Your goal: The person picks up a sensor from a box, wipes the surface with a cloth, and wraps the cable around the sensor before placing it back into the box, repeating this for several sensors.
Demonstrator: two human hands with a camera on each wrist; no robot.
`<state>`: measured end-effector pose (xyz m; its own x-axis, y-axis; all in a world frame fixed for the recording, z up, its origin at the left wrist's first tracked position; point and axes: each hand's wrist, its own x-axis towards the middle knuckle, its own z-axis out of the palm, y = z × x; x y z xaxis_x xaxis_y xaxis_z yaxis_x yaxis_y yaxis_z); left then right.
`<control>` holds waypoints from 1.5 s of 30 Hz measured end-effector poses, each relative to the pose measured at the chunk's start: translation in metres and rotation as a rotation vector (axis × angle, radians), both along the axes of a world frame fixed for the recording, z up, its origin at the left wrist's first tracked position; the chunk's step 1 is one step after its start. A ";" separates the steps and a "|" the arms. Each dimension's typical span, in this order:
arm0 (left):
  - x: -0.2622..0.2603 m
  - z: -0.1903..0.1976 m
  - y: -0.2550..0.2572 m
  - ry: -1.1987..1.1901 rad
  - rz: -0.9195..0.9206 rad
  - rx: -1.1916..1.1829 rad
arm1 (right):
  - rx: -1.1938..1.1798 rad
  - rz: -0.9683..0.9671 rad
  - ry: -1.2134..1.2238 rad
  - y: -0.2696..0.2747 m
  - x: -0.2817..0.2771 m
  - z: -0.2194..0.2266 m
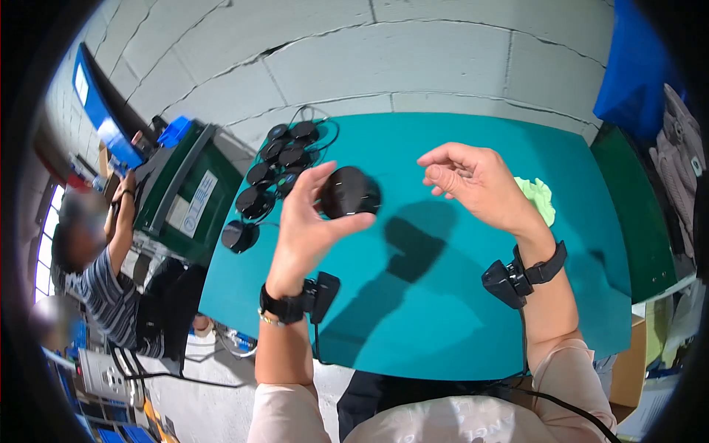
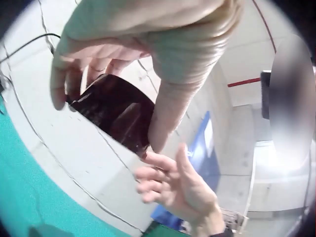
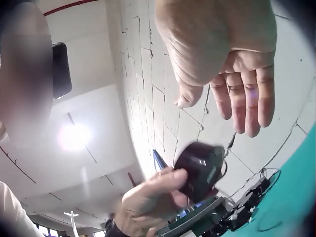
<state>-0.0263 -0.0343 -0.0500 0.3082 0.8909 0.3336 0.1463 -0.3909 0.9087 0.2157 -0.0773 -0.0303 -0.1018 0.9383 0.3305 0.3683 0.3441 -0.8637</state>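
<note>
We looked down on a teal tabletop [image 1: 443, 310] set against a pale block wall [image 1: 369, 59], with a green bin [image 1: 188, 196] beside its left edge. At the tabletop's far left corner lay a cluster of black round devices [image 1: 277, 166] with their cables, well apart from a small light-green cloth [image 1: 539, 196] near the right side.

Above the tabletop, our left hand [image 1: 306, 229] was raised and held a black puck-shaped device [image 1: 348, 192] in the air, clear of the surface. The grip was closed on it: the thumb pressed one side and the fingers curled round the far rim. The device is round, so it had no clear long axis; in the head view its broad flat face turned roughly toward us and up. In the right wrist view the same device [image 3: 200, 170] showed a small pale mark on its face; we could not tell what it was. In the left wrist view the device [image 2: 116, 111] appeared as a dark glossy slab between thumb and fingers.

Our right hand [image 1: 476, 184] hovered just beside the device, not touching it, fingers loosely bent and holding nothing.
</note>
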 end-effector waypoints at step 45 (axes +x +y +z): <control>0.097 0.036 0.028 -0.329 -0.184 0.201 | -0.032 0.060 0.440 -0.017 0.013 0.022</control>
<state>0.0711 -0.0066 -0.0140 0.3039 0.7381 0.6023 -0.2271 -0.5579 0.7982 0.2290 -0.0944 -0.0081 -0.0123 0.9456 0.3252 -0.0569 0.3241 -0.9443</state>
